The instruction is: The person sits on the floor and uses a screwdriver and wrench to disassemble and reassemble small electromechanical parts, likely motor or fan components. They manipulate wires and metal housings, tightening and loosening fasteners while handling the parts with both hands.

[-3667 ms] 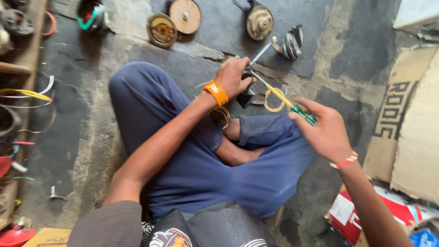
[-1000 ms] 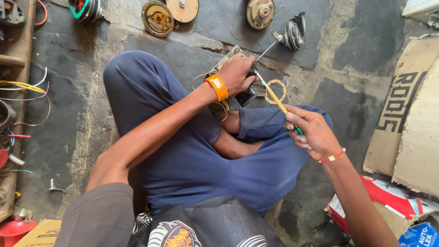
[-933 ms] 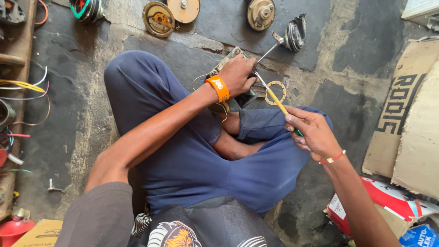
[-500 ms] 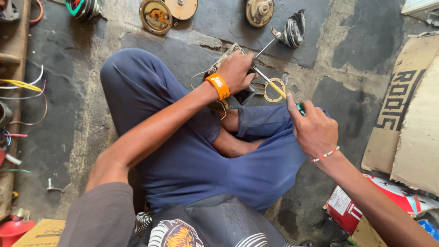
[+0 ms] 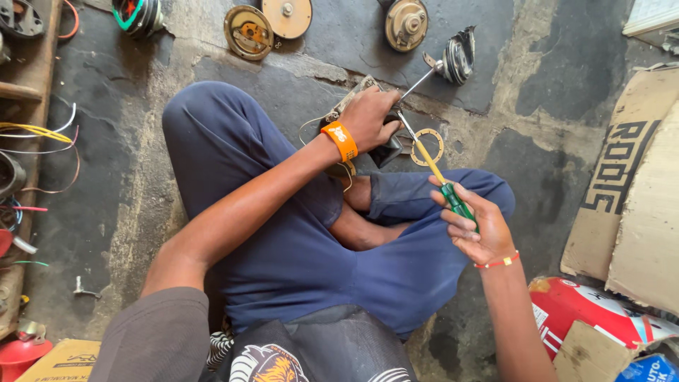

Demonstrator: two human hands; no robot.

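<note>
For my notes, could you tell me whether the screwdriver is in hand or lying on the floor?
In hand: the right hand grips the screwdriver's green handle, shaft angled up toward the left hand.

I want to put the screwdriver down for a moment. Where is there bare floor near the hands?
Bare floor lies right of the right hand, toward the cardboard, and past the ring gasket. It is crowded along the top by the round parts, and at the left by the wires.
</note>
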